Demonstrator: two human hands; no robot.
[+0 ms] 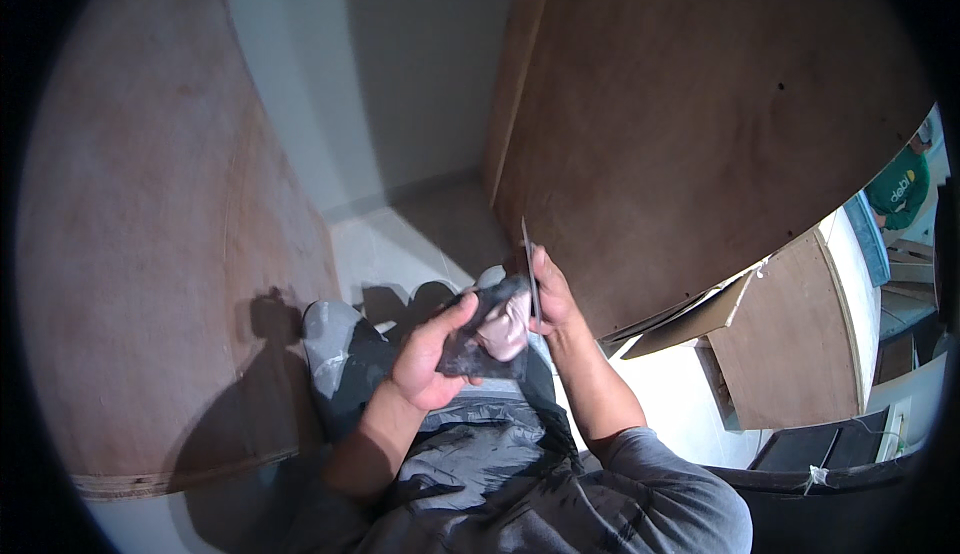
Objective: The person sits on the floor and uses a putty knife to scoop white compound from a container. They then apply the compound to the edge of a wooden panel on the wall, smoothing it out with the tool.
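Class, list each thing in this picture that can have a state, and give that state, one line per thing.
left hand: closed on the dark cloth, grip from below.
right hand: holds the thin blade upright, pinched.
dark cloth: crumpled, pressed against the blade.
thin blade: upright, lower part behind the cloth.
large plywood sheet: leaning against the wall.
left plywood sheet: standing on edge.

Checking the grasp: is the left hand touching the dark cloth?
Touching. The head view shows the left hand with its fingers wrapped over the edge of the dark cloth, no gap between them; the right hand holds a thin blade beside it.
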